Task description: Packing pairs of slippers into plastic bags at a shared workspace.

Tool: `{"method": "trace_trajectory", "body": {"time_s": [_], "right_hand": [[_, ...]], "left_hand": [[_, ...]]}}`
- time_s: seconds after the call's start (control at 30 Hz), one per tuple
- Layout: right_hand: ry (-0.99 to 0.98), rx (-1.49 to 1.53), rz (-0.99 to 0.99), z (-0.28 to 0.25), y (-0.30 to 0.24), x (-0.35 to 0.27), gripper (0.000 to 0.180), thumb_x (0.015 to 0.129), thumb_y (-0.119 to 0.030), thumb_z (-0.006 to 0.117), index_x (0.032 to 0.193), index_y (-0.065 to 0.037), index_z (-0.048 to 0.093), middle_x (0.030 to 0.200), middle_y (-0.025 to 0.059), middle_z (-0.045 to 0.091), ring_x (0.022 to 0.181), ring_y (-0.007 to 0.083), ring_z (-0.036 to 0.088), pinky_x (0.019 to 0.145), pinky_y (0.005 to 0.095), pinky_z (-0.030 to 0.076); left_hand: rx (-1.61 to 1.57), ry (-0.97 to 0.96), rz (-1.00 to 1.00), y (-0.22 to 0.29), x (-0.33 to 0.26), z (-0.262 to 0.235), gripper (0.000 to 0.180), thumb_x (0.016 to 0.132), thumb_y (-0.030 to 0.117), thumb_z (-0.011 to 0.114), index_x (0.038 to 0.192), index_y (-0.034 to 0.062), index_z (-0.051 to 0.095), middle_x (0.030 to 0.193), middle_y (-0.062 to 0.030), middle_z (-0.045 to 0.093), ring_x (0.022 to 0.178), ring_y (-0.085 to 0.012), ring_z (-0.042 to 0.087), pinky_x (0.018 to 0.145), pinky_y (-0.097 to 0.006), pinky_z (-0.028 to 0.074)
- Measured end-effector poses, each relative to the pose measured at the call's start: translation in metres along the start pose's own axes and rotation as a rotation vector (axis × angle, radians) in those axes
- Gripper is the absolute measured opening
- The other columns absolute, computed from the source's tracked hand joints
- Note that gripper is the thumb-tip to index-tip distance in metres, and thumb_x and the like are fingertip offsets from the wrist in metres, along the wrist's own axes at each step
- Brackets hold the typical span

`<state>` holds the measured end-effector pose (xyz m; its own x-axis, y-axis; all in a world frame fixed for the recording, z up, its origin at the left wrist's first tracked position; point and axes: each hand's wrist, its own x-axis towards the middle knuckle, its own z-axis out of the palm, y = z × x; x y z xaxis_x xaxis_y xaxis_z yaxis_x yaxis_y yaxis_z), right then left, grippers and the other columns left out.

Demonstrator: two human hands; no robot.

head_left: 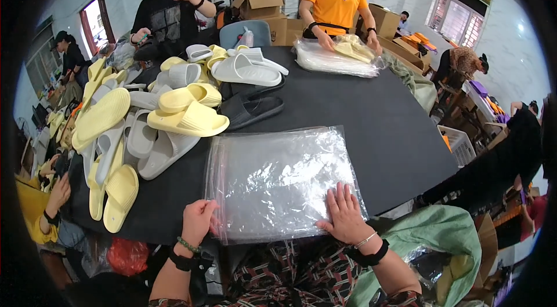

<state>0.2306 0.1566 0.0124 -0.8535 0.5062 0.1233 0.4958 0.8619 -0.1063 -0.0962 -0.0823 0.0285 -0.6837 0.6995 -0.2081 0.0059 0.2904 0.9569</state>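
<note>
A flat stack of clear plastic bags [272, 185] lies on the dark table [394, 156] right in front of me. My left hand [198, 221] pinches the near left edge of the bags, where a reddish strip runs along the side. Spread flat on the right part of the bags is my right hand [343, 214], fingers stretched out. Beyond my left hand rises a heap of slides: a yellow slide [200, 120] lies closest to the bags, with a grey slide [168, 155] under it. A black slide [255, 111] rests just past the bags' far edge.
Across the table a person in orange [333, 2] handles a yellow slide over another bag stack [336, 63]. Someone in black [168, 11] stands behind the heap. A green sack [435, 237] sits by my right arm, a red plastic bag [127, 255] below the table at left.
</note>
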Motion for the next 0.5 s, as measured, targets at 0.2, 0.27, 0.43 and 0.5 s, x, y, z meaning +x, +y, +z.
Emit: {"method": "trace_trajectory", "body": {"time_s": [0.2, 0.27, 0.43, 0.5], "right_hand": [[-0.175, 0.093, 0.103, -0.009, -0.012, 0.009, 0.098, 0.088, -0.067, 0.051, 0.150, 0.004, 0.023, 0.156, 0.0346, 0.011, 0.146, 0.0517, 0.007, 0.113, 0.0641, 0.014], [-0.245, 0.088, 0.130, -0.008, -0.001, 0.000, 0.104, 0.086, -0.068, 0.053, 0.151, 0.005, 0.016, 0.157, 0.0346, 0.002, 0.146, 0.0523, -0.001, 0.112, 0.0670, 0.009], [-0.374, 0.243, 0.128, -0.004, 0.002, 0.009, 0.122, 0.078, -0.051, 0.074, 0.151, 0.008, -0.005, 0.157, 0.0338, -0.010, 0.145, 0.0508, -0.011, 0.114, 0.0645, 0.003], [-0.062, -0.099, -0.156, -0.002, 0.015, 0.000, 0.078, 0.086, -0.020, 0.061, 0.149, -0.001, 0.019, 0.132, 0.0252, 0.030, 0.123, 0.0332, 0.028, 0.100, 0.0454, 0.034]], "left_hand": [[0.864, 0.505, 0.809, 0.076, -0.044, 0.007, 0.056, 0.082, 0.019, 0.069, 0.131, -0.0023, 0.051, 0.132, -0.0214, 0.053, 0.120, -0.0380, 0.051, 0.100, -0.050, 0.037], [0.794, 0.333, 1.008, 0.090, -0.055, 0.036, 0.052, 0.079, 0.026, 0.072, 0.123, 0.0018, 0.059, 0.128, -0.0198, 0.056, 0.118, -0.0374, 0.053, 0.099, -0.050, 0.037], [0.739, -0.120, 1.131, 0.029, -0.070, 0.149, 0.044, 0.083, 0.027, 0.062, 0.121, 0.0045, 0.059, 0.136, -0.0144, 0.051, 0.138, -0.0346, 0.037, 0.111, -0.053, 0.028], [0.762, -0.155, 1.220, 0.029, -0.065, 0.172, 0.044, 0.090, 0.025, 0.057, 0.126, -0.0001, 0.057, 0.136, -0.0165, 0.053, 0.134, -0.0333, 0.041, 0.108, -0.053, 0.031]]}}
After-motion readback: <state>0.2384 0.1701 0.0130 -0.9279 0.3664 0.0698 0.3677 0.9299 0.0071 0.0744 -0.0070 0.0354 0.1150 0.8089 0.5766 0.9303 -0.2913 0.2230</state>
